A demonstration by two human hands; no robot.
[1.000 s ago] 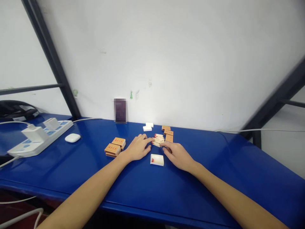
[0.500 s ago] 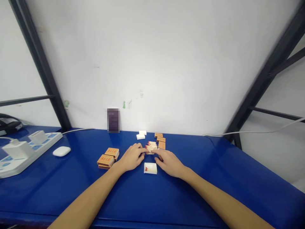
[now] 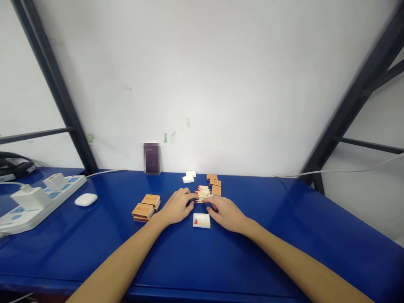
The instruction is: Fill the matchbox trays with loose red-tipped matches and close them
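A loose pile of red-tipped matches lies on the blue table. My left hand rests palm down at the pile's left side, fingers stretched toward it and tips touching the matches. My right hand lies palm down at the pile's near right side, index finger reaching onto it. Neither hand has lifted anything. Between my wrists sits a small white matchbox tray with a few matches in its left end.
Orange matchboxes are stacked to the left and behind the pile. Two white trays and a dark upright object stand by the wall. A power strip and white oval case sit far left.
The camera has shifted and tilted, so everything sits lower in the view. Both hands stay at the match pile with hardly any movement.
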